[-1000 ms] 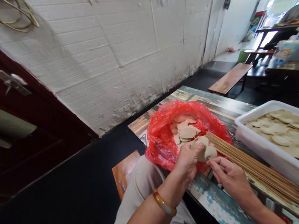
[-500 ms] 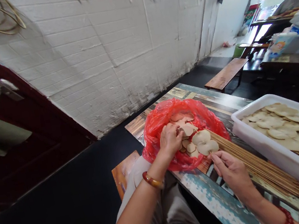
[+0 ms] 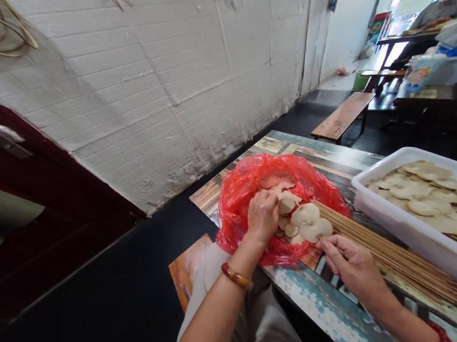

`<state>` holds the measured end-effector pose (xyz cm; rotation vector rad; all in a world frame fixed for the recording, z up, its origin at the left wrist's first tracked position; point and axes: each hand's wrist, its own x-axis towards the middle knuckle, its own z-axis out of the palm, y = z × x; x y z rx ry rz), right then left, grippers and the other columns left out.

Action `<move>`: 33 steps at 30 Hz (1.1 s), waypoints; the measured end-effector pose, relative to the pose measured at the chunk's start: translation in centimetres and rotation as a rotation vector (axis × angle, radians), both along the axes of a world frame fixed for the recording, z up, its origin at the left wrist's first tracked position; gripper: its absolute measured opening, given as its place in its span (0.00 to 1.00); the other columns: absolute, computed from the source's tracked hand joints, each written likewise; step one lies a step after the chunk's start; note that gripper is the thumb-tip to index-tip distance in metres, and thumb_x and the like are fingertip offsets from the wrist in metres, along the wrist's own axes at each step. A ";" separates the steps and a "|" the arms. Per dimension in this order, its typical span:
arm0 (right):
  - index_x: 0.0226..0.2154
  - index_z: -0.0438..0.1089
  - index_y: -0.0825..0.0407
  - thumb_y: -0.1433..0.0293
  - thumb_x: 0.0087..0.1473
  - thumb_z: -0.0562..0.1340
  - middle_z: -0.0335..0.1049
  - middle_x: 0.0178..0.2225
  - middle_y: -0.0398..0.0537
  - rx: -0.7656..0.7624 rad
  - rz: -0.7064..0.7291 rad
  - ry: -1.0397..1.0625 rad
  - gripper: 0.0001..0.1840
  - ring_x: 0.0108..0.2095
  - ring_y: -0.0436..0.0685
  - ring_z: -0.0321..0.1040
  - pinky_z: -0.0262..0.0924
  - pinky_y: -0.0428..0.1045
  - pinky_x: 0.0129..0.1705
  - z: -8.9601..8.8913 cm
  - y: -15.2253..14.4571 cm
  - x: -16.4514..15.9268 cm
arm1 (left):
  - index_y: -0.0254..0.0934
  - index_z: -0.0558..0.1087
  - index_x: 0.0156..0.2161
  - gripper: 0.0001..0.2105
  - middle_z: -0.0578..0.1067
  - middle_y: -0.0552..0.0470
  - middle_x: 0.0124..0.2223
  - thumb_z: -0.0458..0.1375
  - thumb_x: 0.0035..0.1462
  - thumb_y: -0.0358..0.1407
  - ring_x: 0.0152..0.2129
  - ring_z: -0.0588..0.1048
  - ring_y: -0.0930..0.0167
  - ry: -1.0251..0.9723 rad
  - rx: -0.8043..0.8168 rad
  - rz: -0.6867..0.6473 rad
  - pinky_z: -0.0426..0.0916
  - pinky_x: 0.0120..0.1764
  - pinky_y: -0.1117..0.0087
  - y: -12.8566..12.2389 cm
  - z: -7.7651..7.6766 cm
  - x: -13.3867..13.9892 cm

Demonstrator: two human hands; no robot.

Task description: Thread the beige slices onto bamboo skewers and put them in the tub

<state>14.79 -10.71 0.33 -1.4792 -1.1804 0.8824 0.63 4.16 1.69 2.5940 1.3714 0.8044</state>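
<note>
The right hand [image 3: 353, 264] pinches a thin stick [image 3: 321, 239] with flat, pale slices [image 3: 316, 231] on it. The left hand [image 3: 263, 212] is over the open red bag [image 3: 235, 208], its fingers by a loose slice [image 3: 286, 204]; I cannot tell if they grip it. The bag sits on the tabletop [image 3: 315, 299]. Many sticks [image 3: 394, 254] lie right of it. Farther right, a white tub [image 3: 391, 225] holds more slices and sticks.
</note>
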 end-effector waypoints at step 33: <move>0.34 0.67 0.54 0.56 0.52 0.55 0.53 0.13 0.34 -0.105 -0.043 0.021 0.18 0.15 0.47 0.51 0.46 0.43 0.17 -1.0 0.1 0.5 | 0.36 0.73 0.28 0.03 0.69 0.51 0.34 0.57 0.49 0.30 0.32 0.67 0.72 -0.345 -0.214 -0.259 0.61 0.36 0.72 0.6 -1.3 -1.4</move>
